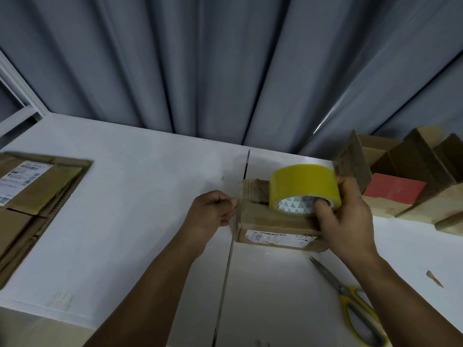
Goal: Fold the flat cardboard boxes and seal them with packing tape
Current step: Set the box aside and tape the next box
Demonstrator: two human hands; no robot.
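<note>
Right grip (345, 219) holds tape roll (300, 184) over box (265, 219).

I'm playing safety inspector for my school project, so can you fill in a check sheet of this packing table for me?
Surface: white table, a seam running down its middle.
Job's things: small cardboard box in the centre; yellow tape roll held over it; flat boxes stacked at left; folded boxes at back right.
Clutter: scissors at the near right; small scrap lying apart to their right.
Grippers: right hand grips the tape roll; left hand curled at the box's left edge, hold unclear.
Cables: nothing seen.
Surroundings: grey curtain behind the table.
</note>
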